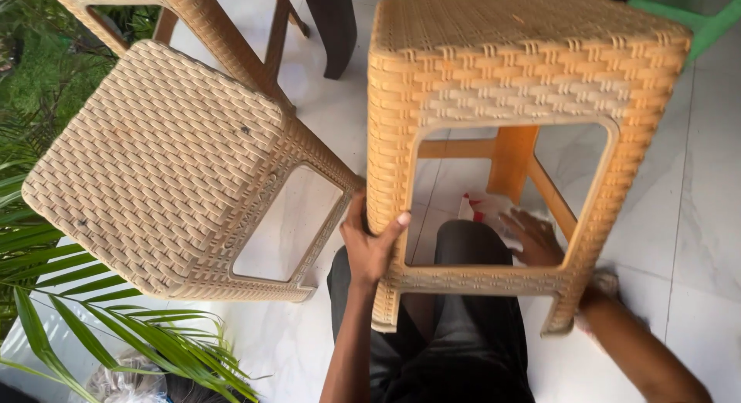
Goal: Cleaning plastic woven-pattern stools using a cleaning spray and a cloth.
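1. Gripping the near-left leg of the orange woven-pattern plastic stool [525, 55], the left hand [370, 245] is closing around that leg, thumb lying across the front face, fingers wrapped behind.
2. Reaching inside the stool frame through the side opening, the right hand [534, 237] is lying flat with fingers spread fairly wide, resting on or just above a white wrapper; it is gripping nothing that I can see.
3. That white wrapper with red marks [480, 206] is lying under the stool on the floor, partly hidden by the stool rail and the hand; the print is too small to make out.
4. The orange stool is standing upright over the person's dark-trousered lap [463, 326], seat facing up toward the camera.
5. A second, beige woven stool [154, 156] is sitting tilted to the left, its corner touching or just beside the orange one near the left hand.
6. Green palm leaves [123, 326] are showing at lower left, over the white tiled floor [695, 218].
7. A green chair part [706, 21] is poking in at top right.
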